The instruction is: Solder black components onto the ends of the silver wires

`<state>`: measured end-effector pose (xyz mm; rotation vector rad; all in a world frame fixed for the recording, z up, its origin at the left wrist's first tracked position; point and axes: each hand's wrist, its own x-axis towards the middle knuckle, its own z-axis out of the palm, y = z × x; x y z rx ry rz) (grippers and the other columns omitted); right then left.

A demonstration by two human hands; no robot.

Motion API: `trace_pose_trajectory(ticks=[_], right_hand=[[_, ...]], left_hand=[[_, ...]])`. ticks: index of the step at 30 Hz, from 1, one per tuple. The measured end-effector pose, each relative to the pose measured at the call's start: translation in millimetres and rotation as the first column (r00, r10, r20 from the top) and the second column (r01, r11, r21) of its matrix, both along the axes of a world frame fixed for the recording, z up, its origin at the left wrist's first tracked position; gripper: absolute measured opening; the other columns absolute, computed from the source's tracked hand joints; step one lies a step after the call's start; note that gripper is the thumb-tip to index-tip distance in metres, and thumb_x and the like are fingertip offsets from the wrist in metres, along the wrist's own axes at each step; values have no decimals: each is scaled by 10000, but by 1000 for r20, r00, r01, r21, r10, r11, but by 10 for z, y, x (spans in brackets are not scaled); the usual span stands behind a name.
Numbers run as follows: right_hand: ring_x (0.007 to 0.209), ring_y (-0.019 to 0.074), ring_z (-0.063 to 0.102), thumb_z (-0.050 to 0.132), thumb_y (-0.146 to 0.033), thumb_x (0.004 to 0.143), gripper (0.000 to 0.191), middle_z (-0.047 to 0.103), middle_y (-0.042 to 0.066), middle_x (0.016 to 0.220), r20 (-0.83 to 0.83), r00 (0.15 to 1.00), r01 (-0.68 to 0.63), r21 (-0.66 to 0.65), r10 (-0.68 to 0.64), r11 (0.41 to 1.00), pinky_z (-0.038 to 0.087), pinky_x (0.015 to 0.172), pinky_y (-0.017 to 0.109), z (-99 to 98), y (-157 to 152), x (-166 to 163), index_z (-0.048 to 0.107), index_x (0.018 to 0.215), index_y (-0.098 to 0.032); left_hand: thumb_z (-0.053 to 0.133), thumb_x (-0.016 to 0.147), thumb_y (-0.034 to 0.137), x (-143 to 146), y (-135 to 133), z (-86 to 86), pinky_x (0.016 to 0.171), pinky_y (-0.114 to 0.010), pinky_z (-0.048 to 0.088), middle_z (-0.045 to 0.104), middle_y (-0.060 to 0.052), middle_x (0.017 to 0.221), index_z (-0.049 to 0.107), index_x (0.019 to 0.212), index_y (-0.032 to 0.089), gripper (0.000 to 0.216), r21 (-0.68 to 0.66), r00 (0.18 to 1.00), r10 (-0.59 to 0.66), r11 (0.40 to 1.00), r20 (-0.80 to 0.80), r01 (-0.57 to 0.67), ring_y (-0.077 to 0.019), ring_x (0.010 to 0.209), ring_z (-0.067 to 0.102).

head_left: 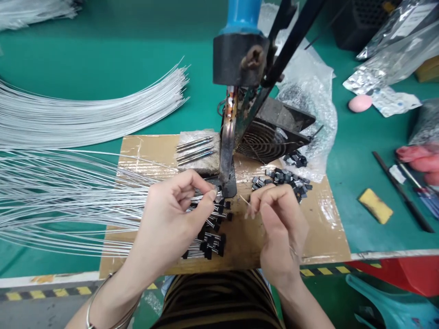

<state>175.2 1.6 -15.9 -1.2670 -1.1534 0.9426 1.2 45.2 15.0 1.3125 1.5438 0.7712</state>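
Note:
My left hand (pixel 174 214) is closed, pinching a thin white wire with a small black component (pixel 217 195) at its tip, just below the soldering iron tip (pixel 227 151). My right hand (pixel 277 219) is closed in a pinch on a fine strand (pixel 244 199) that points toward the iron. Under my left hand lie several wires ending in black components (pixel 212 240) on the taped cardboard board (pixel 322 219). A loose pile of black components (pixel 284 179) sits just beyond my right hand.
Bundles of white wires (pixel 68 114) fan across the green table on the left. A fan (pixel 270 132) and bubble wrap (pixel 308 87) stand behind the iron stand. A yellow sponge (pixel 375 205), a pink egg-shaped object (pixel 360 103) and another person's pink-gloved hand (pixel 420 160) are at right.

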Motion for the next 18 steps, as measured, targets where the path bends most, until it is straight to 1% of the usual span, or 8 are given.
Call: trace_pose_trajectory(ticks=[2, 5, 7, 9, 11, 13, 16, 18], right_hand=[[784, 109, 528, 489, -164, 1055, 221, 545, -20, 855, 79, 996, -31, -3, 31, 1000, 439, 716, 268, 12, 2, 2, 490, 838, -206], [1019, 138, 643, 551, -146, 1036, 145, 669, 16, 1069, 119, 991, -62, 6, 61, 998, 509, 901, 296, 33, 5, -11, 548, 905, -206], [1166, 167, 672, 594, -136, 1021, 118, 713, 32, 1204, 114, 990, -79, 1, 79, 997, 510, 1020, 334, 47, 7, -31, 559, 938, -212], [1195, 170, 688, 617, -137, 1014, 121, 732, 32, 1246, 123, 988, -93, -4, 93, 996, 506, 1051, 335, 59, 8, -54, 558, 945, -218], [1159, 165, 701, 583, -162, 1035, 88, 741, 31, 1213, 154, 986, -72, 13, 69, 997, 510, 1027, 327, 61, 10, -73, 573, 969, -221], [1023, 153, 704, 512, -203, 1065, 85, 727, 21, 1070, 196, 981, -10, 46, 1, 999, 526, 930, 318, 50, 12, -81, 590, 1039, -225], [731, 130, 590, 431, -259, 1086, 162, 584, -26, 824, 236, 968, 65, 79, -82, 995, 491, 708, 289, 18, 16, -66, 560, 1179, -225], [660, 118, 505, 408, -269, 1086, 159, 508, -37, 793, 291, 953, 67, 78, -87, 995, 435, 640, 283, 3, 15, -38, 551, 1130, -217]], left_hand=[[747, 822, 339, 0, 5, 10, 485, -264, 352, 720, -37, 714, 683, 737, 215, 163, -10, 1000, 3, 1000, 5, -3, -141, 564, 565], [745, 811, 337, 10, 21, 25, 487, -264, 358, 715, -35, 690, 685, 723, 219, 160, -10, 1000, 5, 1000, 11, -5, -142, 563, 565], [742, 806, 331, 20, 35, 32, 477, -259, 349, 709, -33, 672, 691, 715, 219, 153, -10, 1000, 4, 1000, 21, -4, -139, 552, 556], [742, 804, 324, 28, 48, 35, 465, -253, 336, 710, -32, 668, 697, 714, 218, 146, -10, 999, 8, 1000, 34, -8, -134, 541, 548], [747, 804, 316, 29, 55, 36, 458, -247, 325, 716, -31, 678, 701, 714, 217, 141, -8, 999, 14, 1000, 36, -14, -128, 536, 543], [753, 802, 309, 26, 55, 36, 458, -242, 325, 718, -29, 688, 702, 714, 216, 138, -6, 999, 18, 1000, 34, -17, -124, 542, 546], [756, 798, 299, 20, 50, 35, 457, -238, 321, 707, -22, 677, 705, 717, 215, 128, -9, 999, 19, 1000, 30, -18, -120, 540, 544], [755, 799, 296, 19, 47, 32, 453, -238, 317, 700, -19, 666, 704, 716, 214, 127, -4, 1000, 15, 1000, 22, -15, -116, 529, 535]])
